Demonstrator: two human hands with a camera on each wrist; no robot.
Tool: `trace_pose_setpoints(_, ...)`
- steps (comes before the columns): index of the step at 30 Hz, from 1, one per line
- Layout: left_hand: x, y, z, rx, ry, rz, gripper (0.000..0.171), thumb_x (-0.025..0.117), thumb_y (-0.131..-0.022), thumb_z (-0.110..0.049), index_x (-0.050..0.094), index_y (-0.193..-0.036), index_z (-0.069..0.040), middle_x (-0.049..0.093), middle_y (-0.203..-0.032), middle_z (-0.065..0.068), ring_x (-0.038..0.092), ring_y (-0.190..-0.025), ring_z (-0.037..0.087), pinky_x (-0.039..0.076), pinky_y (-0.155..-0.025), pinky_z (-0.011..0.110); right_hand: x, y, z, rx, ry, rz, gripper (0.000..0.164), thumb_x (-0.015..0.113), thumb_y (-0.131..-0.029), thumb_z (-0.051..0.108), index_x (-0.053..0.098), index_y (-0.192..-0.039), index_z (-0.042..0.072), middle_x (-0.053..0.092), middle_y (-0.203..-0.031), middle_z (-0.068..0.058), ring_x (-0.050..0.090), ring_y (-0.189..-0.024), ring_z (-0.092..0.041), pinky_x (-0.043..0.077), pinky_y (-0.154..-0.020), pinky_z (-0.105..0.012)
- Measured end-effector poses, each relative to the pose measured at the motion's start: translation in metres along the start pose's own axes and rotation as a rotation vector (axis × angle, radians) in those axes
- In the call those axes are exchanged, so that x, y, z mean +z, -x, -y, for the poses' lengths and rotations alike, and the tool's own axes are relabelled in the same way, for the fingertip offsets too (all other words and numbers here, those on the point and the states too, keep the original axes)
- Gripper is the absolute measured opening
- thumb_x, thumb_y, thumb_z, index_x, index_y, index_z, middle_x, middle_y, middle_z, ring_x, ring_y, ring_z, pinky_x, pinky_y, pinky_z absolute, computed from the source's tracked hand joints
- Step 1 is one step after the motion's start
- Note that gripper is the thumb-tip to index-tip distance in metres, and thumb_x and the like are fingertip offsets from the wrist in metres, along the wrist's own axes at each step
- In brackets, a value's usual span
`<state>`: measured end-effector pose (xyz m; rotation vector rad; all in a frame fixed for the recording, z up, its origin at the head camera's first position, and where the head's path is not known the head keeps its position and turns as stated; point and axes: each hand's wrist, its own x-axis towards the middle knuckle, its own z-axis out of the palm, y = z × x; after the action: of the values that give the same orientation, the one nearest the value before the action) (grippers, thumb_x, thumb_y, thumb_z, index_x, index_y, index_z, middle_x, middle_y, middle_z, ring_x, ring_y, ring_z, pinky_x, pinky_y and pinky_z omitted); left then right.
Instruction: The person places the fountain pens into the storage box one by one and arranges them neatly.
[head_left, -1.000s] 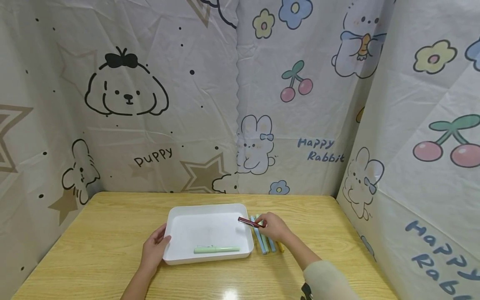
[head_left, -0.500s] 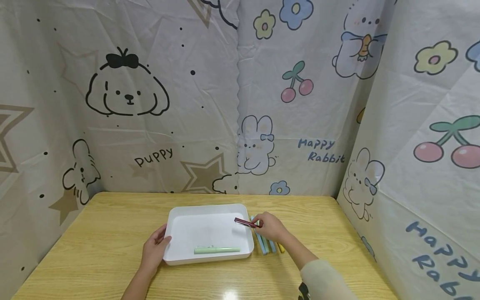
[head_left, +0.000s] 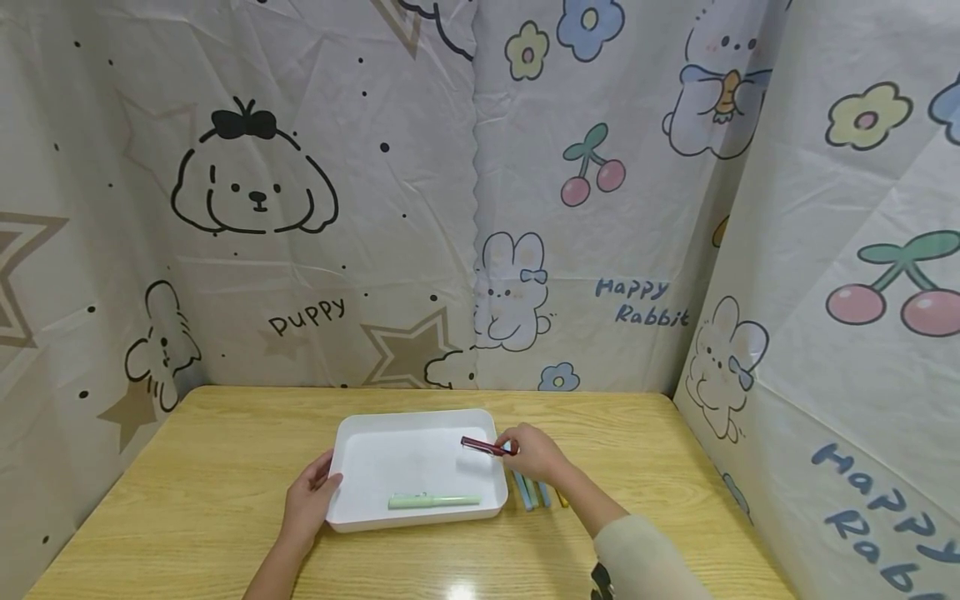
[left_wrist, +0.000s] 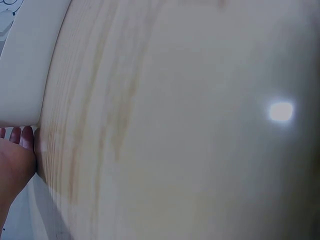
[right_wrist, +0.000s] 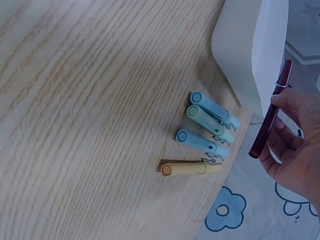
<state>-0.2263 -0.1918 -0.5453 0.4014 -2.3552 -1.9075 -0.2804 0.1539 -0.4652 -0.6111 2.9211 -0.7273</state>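
Observation:
My right hand (head_left: 534, 452) pinches a dark red pen (right_wrist: 270, 117) between thumb and fingers. The pen is held above the right side of the white tray (head_left: 397, 450), its far end pointing left over the tray floor. A light green pen (head_left: 433, 502) lies along the tray's near side. At the tray's left edge, my left hand (head_left: 309, 493) grips the wall, thumb by the rim and fingers on the outside. In the left wrist view only part of that hand (left_wrist: 16, 162) shows, against the tray's corner (left_wrist: 25, 75).
Right of the tray, on the wooden table (head_left: 225, 467), lie two blue pens (right_wrist: 200, 142), a green pen (right_wrist: 210, 122) and a yellow pen (right_wrist: 185, 169), side by side. Printed cloth (head_left: 405, 208) hangs behind the table and at its sides.
My right hand has moved a little to the left with the dark red pen, bringing it further over the tray. The left hand and the tray have stayed in place.

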Motion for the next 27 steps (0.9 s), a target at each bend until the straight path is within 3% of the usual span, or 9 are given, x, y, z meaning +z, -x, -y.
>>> trace_pose_setpoints(3, 0.000, 0.000, 0.000, -0.003, -0.004, -0.004, 0.050, 0.048, -0.094, -0.012, 0.036, -0.143, -0.006, 0.039, -0.145, 0.021, 0.042, -0.129, 0.031, 0.036, -0.075, 0.003, 0.001, -0.001, 0.002, 0.005, -0.005, 0.010, 0.017, 0.065, -0.081, 0.009, 0.070, -0.097, 0.009, 0.052, -0.070, 0.000, 0.043, -0.063, -0.011, 0.034, -0.052, -0.022)
trace_pose_setpoints(9, 0.000, 0.000, 0.000, -0.008, -0.014, -0.006, 0.051, 0.049, -0.094, -0.012, 0.036, -0.143, -0.005, 0.039, -0.145, 0.021, 0.042, -0.129, 0.032, 0.043, -0.096, 0.027, 0.004, -0.004, 0.005, 0.020, -0.016, 0.033, 0.017, 0.065, -0.082, 0.009, 0.070, -0.098, 0.009, 0.052, -0.070, -0.001, 0.043, -0.060, -0.011, 0.034, -0.051, -0.022)
trace_pose_setpoints(16, 0.000, 0.001, -0.001, -0.015, -0.017, -0.007, 0.051, 0.049, -0.094, -0.012, 0.036, -0.143, -0.006, 0.039, -0.145, 0.020, 0.042, -0.129, 0.032, 0.042, -0.098, 0.030, 0.004, -0.006, 0.010, 0.024, -0.002, 0.040, 0.018, 0.065, -0.081, 0.010, 0.070, -0.098, 0.010, 0.052, -0.072, 0.000, 0.044, -0.064, -0.011, 0.034, -0.053, -0.022)
trace_pose_setpoints(18, 0.000, 0.001, -0.001, -0.015, -0.014, -0.007, 0.052, 0.049, -0.094, -0.012, 0.036, -0.143, -0.006, 0.039, -0.145, 0.021, 0.042, -0.129, 0.032, 0.042, -0.097, 0.028, 0.003, -0.006, 0.012, 0.023, -0.001, 0.043, 0.018, 0.065, -0.081, 0.010, 0.070, -0.098, 0.010, 0.052, -0.073, 0.000, 0.044, -0.065, -0.012, 0.034, -0.054, -0.023)
trace_pose_setpoints(23, 0.000, 0.000, 0.000, -0.005, 0.003, -0.009, 0.051, 0.049, -0.093, -0.011, 0.036, -0.142, -0.005, 0.039, -0.144, 0.021, 0.043, -0.128, 0.031, 0.037, -0.077, 0.004, 0.002, -0.007, 0.015, -0.006, 0.012, 0.040, 0.018, 0.065, -0.080, 0.010, 0.070, -0.098, 0.009, 0.052, -0.074, 0.000, 0.044, -0.065, -0.011, 0.035, -0.054, -0.023)
trace_pose_setpoints(27, 0.001, -0.001, 0.000, 0.003, 0.012, -0.008, 0.051, 0.049, -0.093, -0.010, 0.037, -0.142, -0.003, 0.039, -0.144, 0.022, 0.042, -0.128, 0.030, 0.033, -0.070, -0.001, 0.004, -0.010, 0.016, -0.037, 0.028, 0.035, 0.019, 0.065, -0.080, 0.010, 0.070, -0.098, 0.008, 0.051, -0.069, 0.002, 0.044, -0.063, -0.010, 0.036, -0.052, -0.022)
